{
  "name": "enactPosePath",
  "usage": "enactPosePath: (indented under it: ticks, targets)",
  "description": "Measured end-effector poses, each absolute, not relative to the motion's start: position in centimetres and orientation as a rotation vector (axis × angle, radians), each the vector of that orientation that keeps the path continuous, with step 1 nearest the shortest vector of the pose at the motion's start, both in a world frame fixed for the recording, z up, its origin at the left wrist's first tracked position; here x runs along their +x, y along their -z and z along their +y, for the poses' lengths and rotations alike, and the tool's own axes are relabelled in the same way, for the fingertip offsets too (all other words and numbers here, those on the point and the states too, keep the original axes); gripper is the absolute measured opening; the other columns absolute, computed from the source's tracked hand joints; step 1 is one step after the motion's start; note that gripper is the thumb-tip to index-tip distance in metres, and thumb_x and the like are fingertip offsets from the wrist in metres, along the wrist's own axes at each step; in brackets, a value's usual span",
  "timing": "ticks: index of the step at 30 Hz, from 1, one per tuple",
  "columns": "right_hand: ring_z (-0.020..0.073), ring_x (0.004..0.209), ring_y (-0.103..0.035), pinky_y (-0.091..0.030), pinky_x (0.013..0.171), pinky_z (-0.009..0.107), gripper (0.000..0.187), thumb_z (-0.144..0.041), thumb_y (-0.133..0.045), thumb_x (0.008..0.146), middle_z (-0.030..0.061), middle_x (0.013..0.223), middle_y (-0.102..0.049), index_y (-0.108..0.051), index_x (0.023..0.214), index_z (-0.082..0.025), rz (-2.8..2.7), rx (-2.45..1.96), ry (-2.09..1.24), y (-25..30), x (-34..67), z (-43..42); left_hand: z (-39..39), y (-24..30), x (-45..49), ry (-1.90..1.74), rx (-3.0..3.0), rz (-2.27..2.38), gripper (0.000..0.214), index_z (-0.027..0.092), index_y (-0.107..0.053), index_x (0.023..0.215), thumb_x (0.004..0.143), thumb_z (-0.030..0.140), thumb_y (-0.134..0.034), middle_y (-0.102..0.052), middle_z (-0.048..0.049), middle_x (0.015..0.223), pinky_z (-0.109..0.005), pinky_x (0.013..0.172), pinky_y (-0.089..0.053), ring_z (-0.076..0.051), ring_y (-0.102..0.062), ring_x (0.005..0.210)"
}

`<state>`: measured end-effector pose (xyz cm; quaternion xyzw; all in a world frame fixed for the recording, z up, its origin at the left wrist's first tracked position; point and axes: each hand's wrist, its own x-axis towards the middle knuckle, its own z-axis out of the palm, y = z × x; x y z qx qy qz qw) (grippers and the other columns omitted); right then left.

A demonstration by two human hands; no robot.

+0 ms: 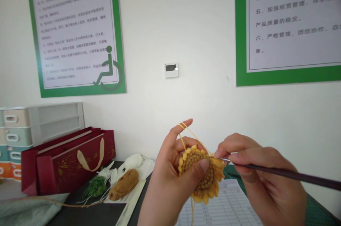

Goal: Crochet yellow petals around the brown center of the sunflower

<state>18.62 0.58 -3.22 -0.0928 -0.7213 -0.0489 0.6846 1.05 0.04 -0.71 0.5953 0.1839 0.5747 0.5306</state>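
Between the thumb and fingers of my left hand [170, 172] is a round crocheted sunflower [198, 174], brown in the centre with yellow petals around the rim. Yellow yarn [195, 134] loops over my raised left index finger and runs down to the flower's upper right edge. My right hand [266, 176] grips a crochet hook [282, 172] with a dark handle and a thin metal shaft. The hook's tip meets the flower's edge, where the right fingertips hide part of it. A yellow strand hangs below the flower.
Dark red gift bags [77, 162] stand at the left before stacked drawers [18, 137]. A brown yarn skein [124, 184], green yarn [95, 186] and white yarn [133, 161] lie on the dark table. A printed sheet [226, 204] lies beneath my hands. Green-framed posters hang on the wall.
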Motion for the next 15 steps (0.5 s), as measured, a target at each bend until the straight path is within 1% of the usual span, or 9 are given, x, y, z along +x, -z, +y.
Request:
enactPosePath:
  ticks: [3,6,8,11,13,15]
  targets:
    - [0.0178,0.089,-0.066,-0.059,0.073,0.034,0.036,0.004,-0.054,0.086,0.0071,0.101,-0.072,-0.064,0.112,-0.019,-1.658,-0.218,0.252,2.8,18.4,0.4,0.2,0.7,1.0,-1.374,1.434,0.429,0.068,0.032,-0.050,0.147,0.087,0.020,-0.080,-0.064,0.0004,0.096,-0.025,0.068,-0.050,-0.012,-0.059,0.077]
    - [0.0169,0.087,-0.067,-0.060,0.068,0.031,0.041,0.007,-0.052,0.082,0.0080,0.100,-0.072,-0.062,0.112,-0.018,-1.704,-0.221,0.388,2.2,18.4,-0.1,0.2,0.7,1.0,-1.389,1.453,0.412,0.067,0.031,-0.050,0.146,0.087,0.019,-0.080,-0.063,0.0004,0.095,-0.025,0.068,-0.050,-0.013,-0.058,0.077]
    - [0.0188,0.090,-0.069,-0.063,0.071,0.033,0.038,0.008,-0.054,0.081,0.0098,0.100,-0.072,-0.063,0.109,-0.017,-1.728,-0.235,0.503,2.1,18.5,-0.5,0.0,0.6,1.1,-1.404,1.458,0.406,0.068,0.031,-0.051,0.145,0.086,0.018,-0.081,-0.063,0.0000,0.095,-0.025,0.069,-0.050,-0.013,-0.059,0.079]
    - [0.0220,0.095,-0.073,-0.066,0.080,0.038,0.031,0.007,-0.058,0.080,0.0125,0.102,-0.075,-0.066,0.101,-0.015,-1.718,-0.279,0.698,2.4,18.8,-0.8,-0.4,0.6,1.3,-1.455,1.459,0.405,0.065,0.032,-0.052,0.143,0.086,0.015,-0.080,-0.062,0.0005,0.096,-0.023,0.067,-0.050,-0.013,-0.059,0.077]
    - [0.0231,0.095,-0.075,-0.067,0.081,0.038,0.030,0.007,-0.061,0.080,0.0120,0.103,-0.077,-0.069,0.098,-0.016,-1.683,-0.295,0.763,2.8,18.6,-0.9,-0.7,0.5,1.5,-1.494,1.446,0.412,0.064,0.033,-0.053,0.141,0.086,0.013,-0.079,-0.062,0.0012,0.095,-0.021,0.064,-0.050,-0.012,-0.059,0.075]
    - [0.0249,0.095,-0.075,-0.068,0.077,0.038,0.033,0.007,-0.064,0.079,0.0105,0.101,-0.078,-0.071,0.099,-0.019,-1.632,-0.306,0.735,3.3,18.1,-0.9,-1.1,0.6,1.7,-1.521,1.423,0.414,0.063,0.033,-0.055,0.140,0.086,0.013,-0.079,-0.062,0.0016,0.094,-0.020,0.062,-0.050,-0.011,-0.059,0.074]
